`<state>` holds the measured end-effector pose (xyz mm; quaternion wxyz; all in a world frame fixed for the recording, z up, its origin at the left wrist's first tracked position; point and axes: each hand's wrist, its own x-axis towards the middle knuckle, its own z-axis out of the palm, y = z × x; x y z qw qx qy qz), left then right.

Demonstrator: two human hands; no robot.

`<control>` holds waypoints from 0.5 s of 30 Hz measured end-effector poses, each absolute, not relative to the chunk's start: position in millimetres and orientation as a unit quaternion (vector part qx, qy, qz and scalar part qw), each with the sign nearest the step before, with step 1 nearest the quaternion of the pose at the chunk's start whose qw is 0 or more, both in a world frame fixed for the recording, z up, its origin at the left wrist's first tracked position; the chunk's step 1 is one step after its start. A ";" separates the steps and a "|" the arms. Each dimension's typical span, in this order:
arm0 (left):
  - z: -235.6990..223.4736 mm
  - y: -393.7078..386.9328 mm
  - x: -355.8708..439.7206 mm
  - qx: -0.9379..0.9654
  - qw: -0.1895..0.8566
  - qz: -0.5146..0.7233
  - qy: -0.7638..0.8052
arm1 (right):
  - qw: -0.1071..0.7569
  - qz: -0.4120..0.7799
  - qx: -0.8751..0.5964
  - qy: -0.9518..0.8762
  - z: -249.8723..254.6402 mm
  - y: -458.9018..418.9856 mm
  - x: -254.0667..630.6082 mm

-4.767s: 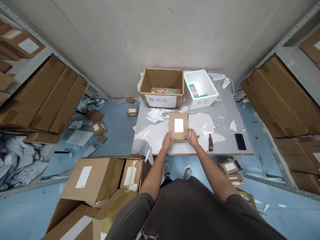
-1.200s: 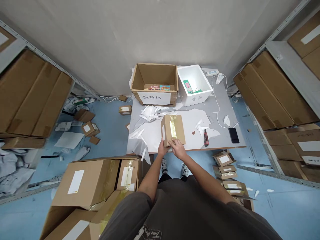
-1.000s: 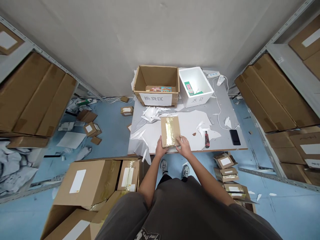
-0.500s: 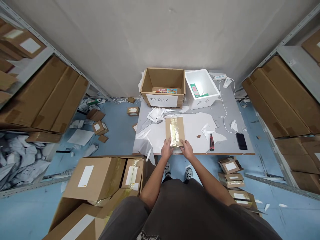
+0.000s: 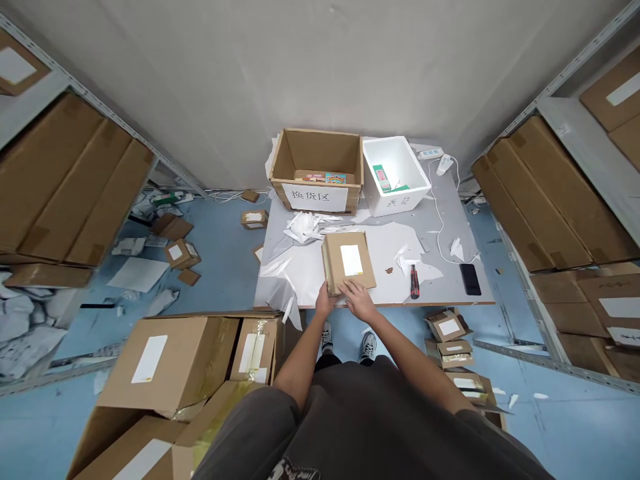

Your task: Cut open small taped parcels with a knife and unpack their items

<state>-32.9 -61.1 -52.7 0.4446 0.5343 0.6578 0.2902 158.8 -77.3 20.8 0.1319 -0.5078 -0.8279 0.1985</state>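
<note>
A small brown cardboard box [image 5: 358,277] with a white label on its upper face is at the front part of the table, and its taped left side shows. My left hand [image 5: 325,301] grips its near left corner, the fingers partly hidden behind the box. My right hand [image 5: 357,300] holds the near edge, with fingers over the top face. To the right lies a red and black utility knife [image 5: 415,283] beside white paper scraps [image 5: 403,255].
Behind stand an open cardboard carton [image 5: 320,160] with colourful packs inside and a white foam box [image 5: 395,177]. A phone [image 5: 470,279] and a white cable lie at right. A large carton of boxes [image 5: 160,360] is near my left. Shelves flank the table [image 5: 300,283].
Over these seconds the box has been turned between my hands: the label was up first, then the taped face, and now the label is up again. My head view shifts slightly.
</note>
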 end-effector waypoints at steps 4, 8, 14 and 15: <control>-36.2 -66.8 -51.9 0.548 0.412 0.242 0.687 | 0.160 0.212 -0.575 -0.774 0.7 -81.7 173.2; -7.7 -68.3 -48.2 0.619 0.365 0.203 0.665 | 0.122 0.243 -0.661 -0.699 -5.4 -69.3 202.9; 14.0 -62.9 -14.9 0.642 0.303 0.051 0.702 | 0.080 0.298 -0.668 -0.677 -10.6 -59.4 204.2; 13.8 -62.8 -11.9 0.640 0.296 0.044 0.708 | 0.086 0.292 -0.673 -0.674 -12.1 -59.7 201.4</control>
